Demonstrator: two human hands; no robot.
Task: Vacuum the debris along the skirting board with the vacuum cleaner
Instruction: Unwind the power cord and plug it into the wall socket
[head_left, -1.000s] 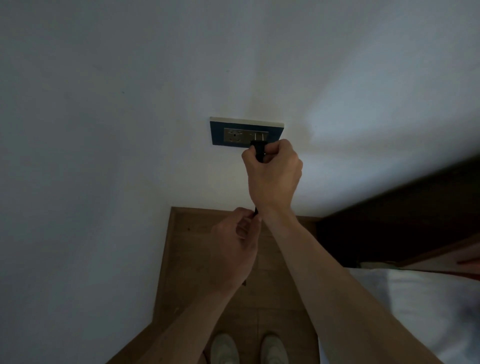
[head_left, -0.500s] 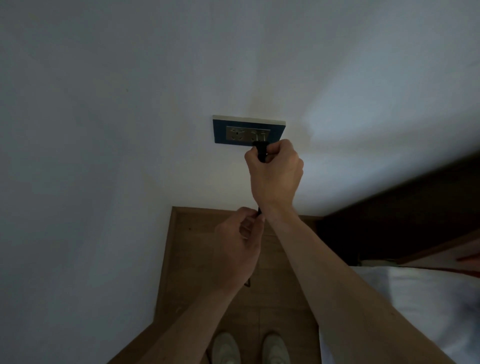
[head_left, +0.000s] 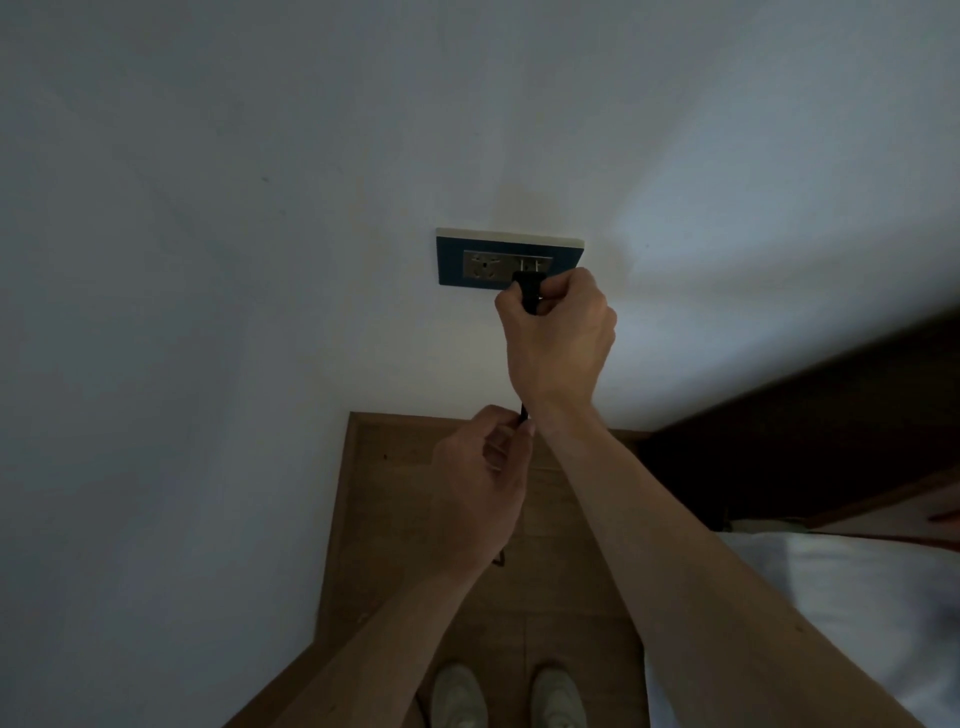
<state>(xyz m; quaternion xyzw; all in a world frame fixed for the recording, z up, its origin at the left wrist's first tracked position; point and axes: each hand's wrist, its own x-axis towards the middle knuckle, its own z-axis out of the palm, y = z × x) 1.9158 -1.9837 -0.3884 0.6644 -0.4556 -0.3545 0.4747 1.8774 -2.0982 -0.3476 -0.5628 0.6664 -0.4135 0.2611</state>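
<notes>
Fingers (head_left: 563, 285) of right hand (head_left: 561, 343) pinched round black plug (head_left: 530, 297), prongs toward wall socket (head_left: 452, 260); left hand (head_left: 478, 483) curled round vertical cord (head_left: 523, 413).

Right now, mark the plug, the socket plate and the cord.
plug (head_left: 528, 293), head view, exposed black body.
socket plate (head_left: 451, 262), head view, blue left margin.
cord (head_left: 523, 413), head view, short visible black stretch.

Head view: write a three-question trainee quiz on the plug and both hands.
1. True or false: the right hand grips the plug.
2. The left hand pinches: A) cord, B) hose, C) broom.
3. Is the plug fully seated in the socket?
Key: 1 true; 2 A; 3 no, its prongs show.
</notes>
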